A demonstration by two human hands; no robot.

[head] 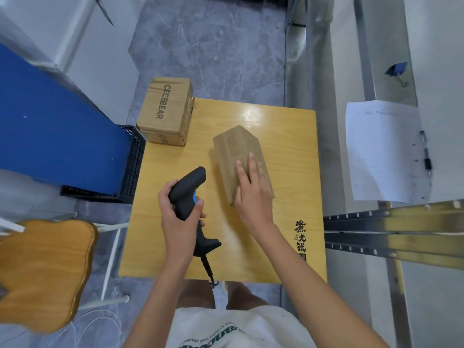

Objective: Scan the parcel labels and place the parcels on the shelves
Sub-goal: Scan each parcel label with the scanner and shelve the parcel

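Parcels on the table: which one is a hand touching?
The plain brown parcel mid-table, under the right hand. The CECEBEAR box at the far-left corner sits untouched.

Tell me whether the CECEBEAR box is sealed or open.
Sealed. The CECEBEAR box has its top flaps flat and closed, with tape across them, at the table's far left corner.
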